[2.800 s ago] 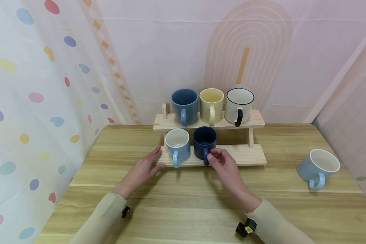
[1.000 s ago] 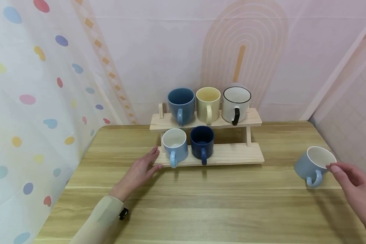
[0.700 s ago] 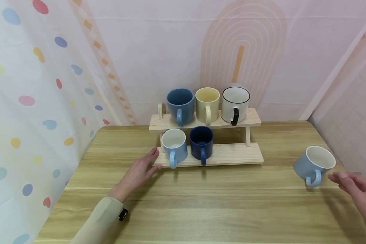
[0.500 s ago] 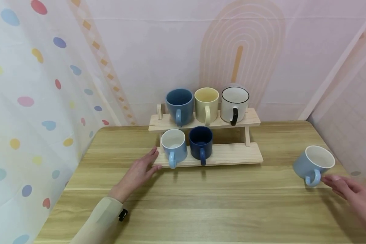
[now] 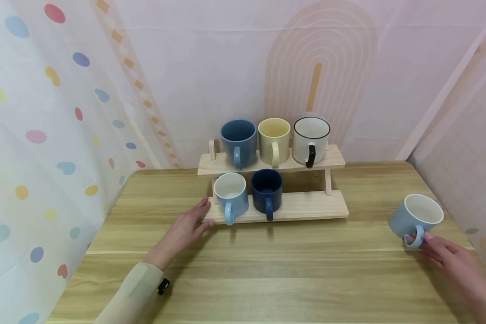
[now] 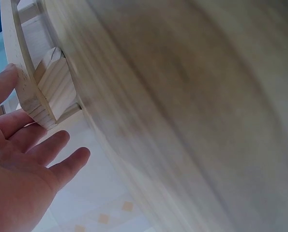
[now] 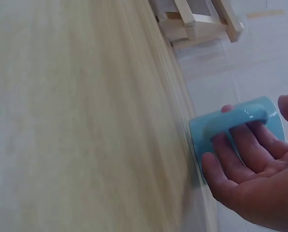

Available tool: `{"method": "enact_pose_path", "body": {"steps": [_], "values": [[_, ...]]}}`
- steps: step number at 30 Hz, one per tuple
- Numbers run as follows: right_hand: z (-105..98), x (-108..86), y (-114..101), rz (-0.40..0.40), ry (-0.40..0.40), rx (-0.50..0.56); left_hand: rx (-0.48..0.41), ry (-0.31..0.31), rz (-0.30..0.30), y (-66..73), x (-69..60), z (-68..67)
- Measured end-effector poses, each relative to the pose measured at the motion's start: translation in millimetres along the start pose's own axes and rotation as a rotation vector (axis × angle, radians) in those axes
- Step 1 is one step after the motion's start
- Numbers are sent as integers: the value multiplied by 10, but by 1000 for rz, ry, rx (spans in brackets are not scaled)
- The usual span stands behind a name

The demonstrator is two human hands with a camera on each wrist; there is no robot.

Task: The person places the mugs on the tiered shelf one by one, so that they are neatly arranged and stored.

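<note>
On the right of the table stands a light blue mug (image 5: 405, 221) with a white inside. My right hand (image 5: 449, 261) is at its handle, fingers passed through the loop and thumb near the handle's top; the right wrist view shows the fingers (image 7: 245, 150) behind the handle. My left hand (image 5: 182, 231) rests against the left end of the two-step wooden rack (image 5: 312, 204), its fingers (image 6: 68, 164) loosely extended. Nearest to it on the lower step is another light blue mug (image 5: 236, 202), beside a navy mug (image 5: 263, 198).
On the upper step stand a medium blue mug (image 5: 243, 144), a cream mug (image 5: 267, 144) and a white mug (image 5: 303, 146) with a black handle. The lower step's bare wood lies right of the navy mug. Curtains (image 5: 210, 72) hang behind and beside the wooden table (image 5: 247, 279).
My right hand has let go of the navy mug, moved right to the light blue mug, and slid from its rim side down to its handle. My left hand stays at the rack.
</note>
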State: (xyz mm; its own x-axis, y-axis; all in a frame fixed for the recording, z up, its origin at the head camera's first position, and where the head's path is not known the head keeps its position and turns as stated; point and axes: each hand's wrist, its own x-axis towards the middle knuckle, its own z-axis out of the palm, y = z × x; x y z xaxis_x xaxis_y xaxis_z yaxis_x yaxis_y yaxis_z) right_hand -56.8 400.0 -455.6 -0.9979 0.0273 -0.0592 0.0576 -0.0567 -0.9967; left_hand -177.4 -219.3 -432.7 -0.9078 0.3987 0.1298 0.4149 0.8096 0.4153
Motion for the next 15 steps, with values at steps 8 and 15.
{"method": "enact_pose_path", "body": {"steps": [8, 15], "values": [[144, 107, -7, -53, -113, 120, 10, 12, 11, -7, -8, 6], [213, 105, 0, -30, -69, 180, 6, 2, -9, -5, -9, 11]]}}
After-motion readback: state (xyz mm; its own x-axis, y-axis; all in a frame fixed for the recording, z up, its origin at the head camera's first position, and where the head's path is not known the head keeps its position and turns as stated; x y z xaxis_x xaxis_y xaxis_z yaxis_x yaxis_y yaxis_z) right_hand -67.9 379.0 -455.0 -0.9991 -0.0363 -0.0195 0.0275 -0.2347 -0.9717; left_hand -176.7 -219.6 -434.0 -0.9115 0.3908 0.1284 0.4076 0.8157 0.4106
